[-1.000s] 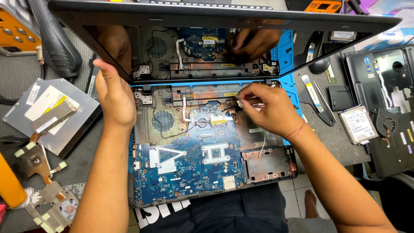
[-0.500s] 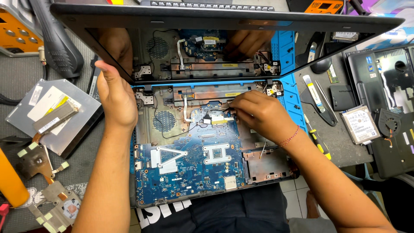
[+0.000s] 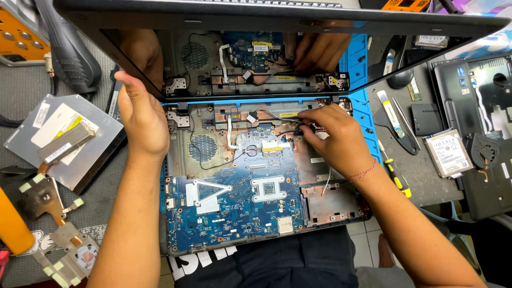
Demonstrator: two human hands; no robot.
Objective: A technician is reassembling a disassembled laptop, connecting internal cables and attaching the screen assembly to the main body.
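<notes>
An opened laptop base (image 3: 341, 205) lies in front of me, its blue motherboard (image 3: 234, 205) exposed. The glossy black screen (image 3: 266, 58) stands tilted up behind it and mirrors the board and my hands. My left hand (image 3: 141, 114) grips the screen's lower left edge near the left hinge (image 3: 178, 118). My right hand (image 3: 333, 138) rests on the upper right of the base, fingertips pinching thin black cables (image 3: 290, 125) near the right hinge. A round fan grille (image 3: 202, 148) sits left of the board's top.
A silver optical drive (image 3: 64, 141) and a copper heatsink (image 3: 53, 234) lie to the left. On the right are a blue work mat (image 3: 368, 114), a yellow-handled screwdriver (image 3: 394, 173), pry tools (image 3: 394, 120), a hard drive (image 3: 448, 153) and a black fan (image 3: 482, 152).
My right hand has shifted left along the top of the base and settled on the cables. My left hand stays on the screen edge.
</notes>
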